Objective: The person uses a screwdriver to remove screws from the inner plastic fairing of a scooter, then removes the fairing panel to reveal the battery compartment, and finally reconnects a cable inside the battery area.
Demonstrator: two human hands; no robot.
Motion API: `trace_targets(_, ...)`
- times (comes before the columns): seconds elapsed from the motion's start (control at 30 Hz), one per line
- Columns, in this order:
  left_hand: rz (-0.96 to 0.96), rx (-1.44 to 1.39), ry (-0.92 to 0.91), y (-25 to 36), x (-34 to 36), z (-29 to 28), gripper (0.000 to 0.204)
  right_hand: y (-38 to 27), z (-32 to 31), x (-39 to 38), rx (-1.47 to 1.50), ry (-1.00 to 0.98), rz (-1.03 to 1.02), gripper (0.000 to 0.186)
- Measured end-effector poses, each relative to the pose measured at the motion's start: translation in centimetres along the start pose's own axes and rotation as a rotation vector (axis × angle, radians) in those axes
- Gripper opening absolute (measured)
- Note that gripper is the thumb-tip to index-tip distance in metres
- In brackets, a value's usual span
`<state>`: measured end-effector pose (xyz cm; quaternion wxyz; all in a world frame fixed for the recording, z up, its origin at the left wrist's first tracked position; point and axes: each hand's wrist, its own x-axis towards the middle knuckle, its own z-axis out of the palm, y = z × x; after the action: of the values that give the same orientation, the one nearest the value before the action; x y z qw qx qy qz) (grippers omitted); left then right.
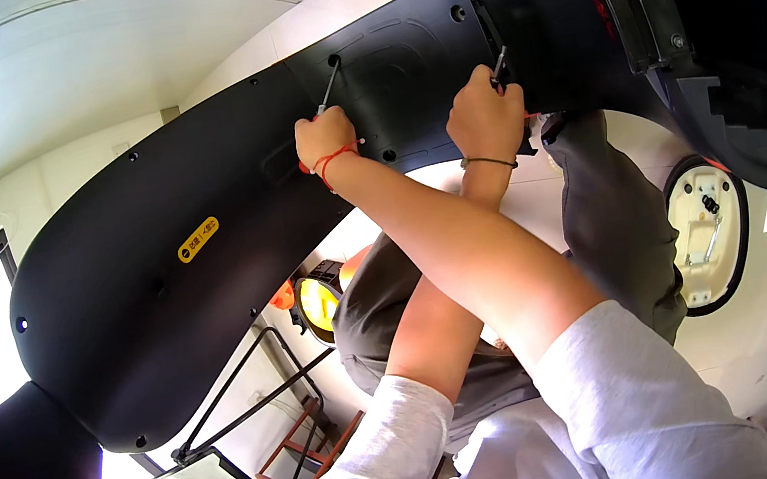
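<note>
My forearms cross, the right one on top. My right hand (pixel 325 144), with a red string bracelet, is closed round a screwdriver (pixel 330 88). The shaft tilts up to a dark hole in a long, curved black plastic panel (pixel 231 174); most of the handle is hidden in the fist. Farther right, my left hand (pixel 485 117) is closed at the panel's end seam, wearing a dark cord bracelet. From its fingers sticks a thin dark tool (pixel 501 64) whose kind I cannot make out. Another screw hole (pixel 458 13) lies above that hand.
Black bodywork with a metal bracket (pixel 656 16) stands at the right. On the floor lies an oval cream part with a black rim (pixel 736 226). A black-framed stand (pixel 259 407), a brown wooden stool (pixel 307 450) and a yellow-and-black object (pixel 318 301) are below the panel.
</note>
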<state>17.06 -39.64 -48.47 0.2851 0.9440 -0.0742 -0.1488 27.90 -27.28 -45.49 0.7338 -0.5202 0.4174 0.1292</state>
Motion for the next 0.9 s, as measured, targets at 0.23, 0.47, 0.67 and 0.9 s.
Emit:
trace_targets(0.23, 0.010, -0.117, -0.027, 0.3, -1.1, -2.3, 0.020, -2.2, 2.9, -0.5, 0.189, 0.144, 0.086, 0.029)
trace_targets(0.47, 0.028, -0.154, -0.045, -0.3, -1.2, -2.5, 0.018, -1.2, 3.1, -0.8, -0.107, 0.161, 0.052, 0.030)
trace_targets(0.67, 0.041, 0.069, -0.054, 0.0, -0.2, 0.7, 0.013, -0.5, 2.0, 0.1, -0.249, 0.034, -0.041, 0.034)
trace_targets(0.9, 0.042, 0.145, -0.044, -0.4, 0.7, 4.0, 0.017, -0.3, -0.4, 2.0, -0.225, -0.040, -0.053, 0.034)
